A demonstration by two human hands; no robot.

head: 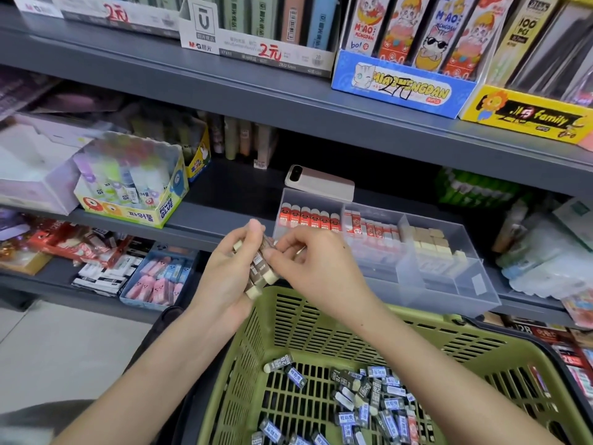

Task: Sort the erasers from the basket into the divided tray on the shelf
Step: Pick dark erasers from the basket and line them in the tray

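At frame centre, left hand (224,271) grips a stack of erasers (258,271); right hand (308,261) pinches its top, above the green basket (321,332)

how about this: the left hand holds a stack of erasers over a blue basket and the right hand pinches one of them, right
Not quite: the basket is green, not blue, as the head view shows. The rest stands: the left hand holds a stack of erasers over it and the right hand pinches one of them.
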